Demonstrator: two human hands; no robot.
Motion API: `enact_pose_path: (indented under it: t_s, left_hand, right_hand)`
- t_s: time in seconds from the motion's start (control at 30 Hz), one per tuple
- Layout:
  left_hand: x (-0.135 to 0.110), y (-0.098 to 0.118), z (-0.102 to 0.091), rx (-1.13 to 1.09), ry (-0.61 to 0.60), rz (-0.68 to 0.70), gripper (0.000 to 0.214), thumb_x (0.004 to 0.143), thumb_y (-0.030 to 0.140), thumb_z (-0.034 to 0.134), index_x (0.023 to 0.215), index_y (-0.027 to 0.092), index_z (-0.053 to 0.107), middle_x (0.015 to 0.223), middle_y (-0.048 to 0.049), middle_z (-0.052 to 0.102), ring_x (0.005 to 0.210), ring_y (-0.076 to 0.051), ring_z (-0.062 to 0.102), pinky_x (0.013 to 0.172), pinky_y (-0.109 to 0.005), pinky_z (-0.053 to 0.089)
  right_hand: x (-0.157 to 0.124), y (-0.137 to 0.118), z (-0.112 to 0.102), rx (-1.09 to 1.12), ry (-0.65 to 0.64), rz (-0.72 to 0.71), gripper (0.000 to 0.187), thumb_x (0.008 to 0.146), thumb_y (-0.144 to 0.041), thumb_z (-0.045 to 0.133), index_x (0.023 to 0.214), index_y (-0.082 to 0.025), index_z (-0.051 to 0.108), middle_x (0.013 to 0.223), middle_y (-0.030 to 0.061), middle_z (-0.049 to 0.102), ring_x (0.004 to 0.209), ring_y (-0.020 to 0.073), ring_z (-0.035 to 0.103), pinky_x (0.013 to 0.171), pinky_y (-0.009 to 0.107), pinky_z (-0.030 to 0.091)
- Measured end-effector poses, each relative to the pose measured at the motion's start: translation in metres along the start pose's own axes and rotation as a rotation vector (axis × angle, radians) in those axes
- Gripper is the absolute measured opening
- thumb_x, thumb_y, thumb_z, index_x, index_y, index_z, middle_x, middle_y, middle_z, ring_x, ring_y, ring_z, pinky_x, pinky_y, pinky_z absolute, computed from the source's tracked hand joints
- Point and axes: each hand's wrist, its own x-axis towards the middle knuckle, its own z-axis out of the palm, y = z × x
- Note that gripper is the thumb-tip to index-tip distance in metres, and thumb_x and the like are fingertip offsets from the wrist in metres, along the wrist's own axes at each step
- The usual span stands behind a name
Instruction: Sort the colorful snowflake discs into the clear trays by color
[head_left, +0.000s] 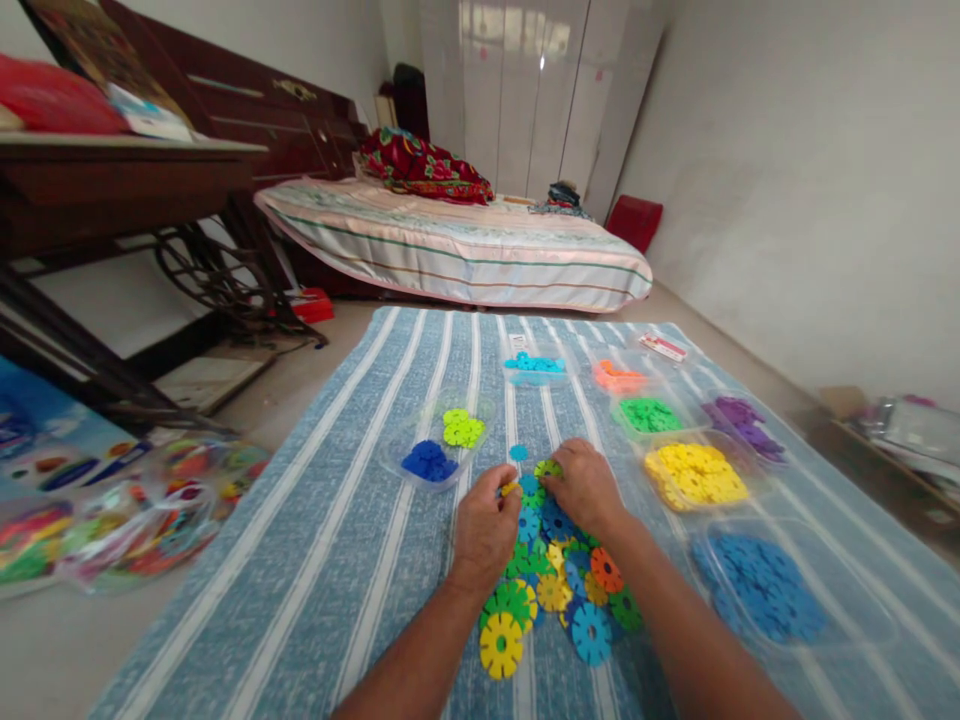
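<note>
A pile of notched plastic discs [555, 590] in yellow, green, blue and orange lies on a striped cloth between my forearms. My left hand [486, 525] is at the pile's left edge, its thumb and fingers pinching a small yellow notched disc [510, 488]. At the far end of the pile, my right hand [589, 488] has its fingers curled down on a yellow-green notched disc [547, 468]; its fingertips are partly hidden. A single light-blue disc [518, 453] lies just beyond both hands.
On the left, a clear tray [390, 462] holds dark-blue and lime discs. Tubs of yellow discs [694, 475], green discs [649, 414], purple discs [746, 428] and blue discs [765, 590] stand right. Light-blue discs [534, 366] and orange discs [619, 376] are farther back. A bed [465, 250] stands beyond.
</note>
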Motion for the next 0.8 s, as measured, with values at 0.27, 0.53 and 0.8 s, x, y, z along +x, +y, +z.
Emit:
enact_pose_path:
  t_s: [0.27,0.53,0.8]
  left_hand:
    - [-0.003,-0.002,0.004,0.026,-0.012,0.021,0.023,0.076,0.015,0.051,0.095,0.021,0.062,0.095,-0.0014,0.068,0.092,-0.015,0.063,0.083,-0.029,0.05]
    - [-0.006,-0.001,0.006,0.033,-0.011,0.011,0.027,0.076,0.014,0.049,0.099,0.021,0.062,0.096,-0.0028,0.068,0.091,-0.017,0.062,0.085,-0.031,0.049]
    - [-0.008,-0.004,0.007,0.029,-0.015,0.031,0.03,0.074,0.011,0.05,0.1,0.019,0.062,0.097,-0.0032,0.067,0.092,-0.017,0.061,0.085,-0.03,0.049]
  right_hand:
    - [0.017,0.009,-0.021,0.413,0.132,0.187,0.018,0.076,-0.03,0.055,0.069,-0.019,0.067,0.076,0.0015,0.066,0.072,0.016,0.06,0.069,0.025,0.044]
    - [0.084,-0.06,-0.028,0.191,0.193,-0.198,0.023,0.082,-0.023,0.048,0.07,-0.019,0.068,0.089,0.0034,0.064,0.095,0.0156,0.055,0.084,0.026,0.04]
    - [0.096,-0.08,-0.013,0.048,0.163,-0.13,0.021,0.082,-0.021,0.048,0.084,-0.015,0.067,0.111,0.013,0.057,0.112,0.0243,0.046,0.092,0.034,0.038]
